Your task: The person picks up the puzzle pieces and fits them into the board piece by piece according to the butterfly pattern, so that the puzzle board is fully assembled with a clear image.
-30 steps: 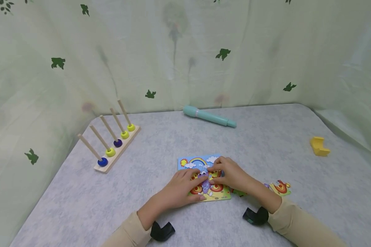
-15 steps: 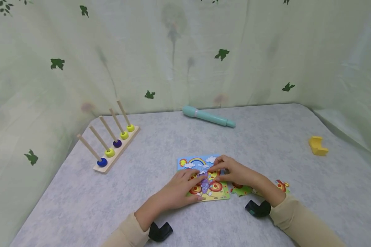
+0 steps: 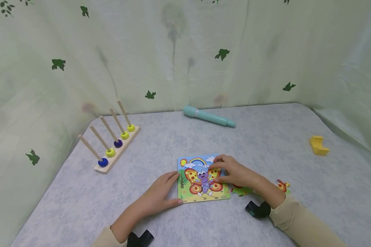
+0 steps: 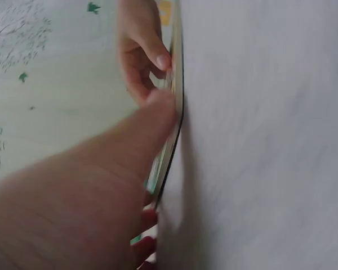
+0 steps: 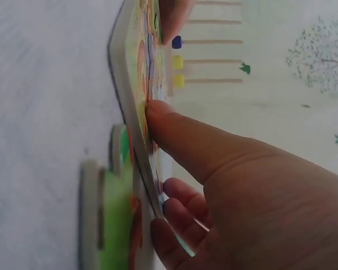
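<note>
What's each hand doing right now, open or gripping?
Left hand: open, touching the left side of the butterfly puzzle.
Right hand: open, touching the puzzle's right half.

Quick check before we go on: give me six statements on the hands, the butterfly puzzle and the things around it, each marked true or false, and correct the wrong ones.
1. The left hand touches the puzzle on its left side. True.
2. The right hand is clear of the puzzle. False: the right hand's fingers and thumb are on its right part.
3. Loose pieces lie to the right of the puzzle. True.
4. Every bead on the peg stand is yellow. False: three are yellow, two dark blue.
5. The turquoise stick lies beyond the puzzle. True.
6. The yellow block sits left of the puzzle. False: the yellow block is on the right.
</note>
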Motion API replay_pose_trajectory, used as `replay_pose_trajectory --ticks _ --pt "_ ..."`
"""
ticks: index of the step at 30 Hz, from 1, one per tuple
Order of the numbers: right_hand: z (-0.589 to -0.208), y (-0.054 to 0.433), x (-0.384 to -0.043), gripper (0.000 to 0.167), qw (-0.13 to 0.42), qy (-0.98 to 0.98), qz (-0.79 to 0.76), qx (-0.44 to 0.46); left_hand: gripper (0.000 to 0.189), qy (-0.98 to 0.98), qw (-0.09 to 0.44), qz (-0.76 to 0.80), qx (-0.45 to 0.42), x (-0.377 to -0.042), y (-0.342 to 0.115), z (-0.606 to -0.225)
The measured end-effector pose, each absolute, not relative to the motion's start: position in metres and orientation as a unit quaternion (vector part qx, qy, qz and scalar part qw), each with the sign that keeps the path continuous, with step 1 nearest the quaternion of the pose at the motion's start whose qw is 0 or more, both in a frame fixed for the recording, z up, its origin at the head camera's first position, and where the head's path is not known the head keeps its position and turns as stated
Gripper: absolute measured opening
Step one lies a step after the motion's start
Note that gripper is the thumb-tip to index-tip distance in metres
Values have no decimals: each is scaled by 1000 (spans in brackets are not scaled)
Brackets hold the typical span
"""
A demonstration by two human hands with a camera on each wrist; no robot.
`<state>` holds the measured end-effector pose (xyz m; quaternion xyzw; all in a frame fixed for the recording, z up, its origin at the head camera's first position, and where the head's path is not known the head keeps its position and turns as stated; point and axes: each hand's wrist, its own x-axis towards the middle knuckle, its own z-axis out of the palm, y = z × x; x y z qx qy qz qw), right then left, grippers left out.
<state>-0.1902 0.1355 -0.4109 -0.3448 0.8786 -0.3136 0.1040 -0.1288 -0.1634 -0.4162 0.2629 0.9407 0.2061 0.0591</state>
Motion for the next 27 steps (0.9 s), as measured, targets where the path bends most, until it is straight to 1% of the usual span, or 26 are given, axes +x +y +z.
replay_pose_trajectory --ticks 3,5,10,17,21,27 --pt "-406 133 -187 39 102 884 -301 -344 86 938 48 212 269 -128 -166 -422" --pt "-401 133 -184 42 111 887 -294 -338 85 937 42 217 270 -127 -166 -423" --pt "-380 138 -176 52 132 886 -307 -321 84 936 38 221 270 -126 -166 -422" --pt "-358 162 -159 61 81 891 -331 -299 83 938 44 219 266 -125 -166 -420" --pt "-358 175 -150 66 80 894 -338 -284 83 938 48 218 263 -125 -166 -419" --pt "-378 187 -144 72 106 886 -353 -280 82 938 49 220 264 -124 -166 -419"
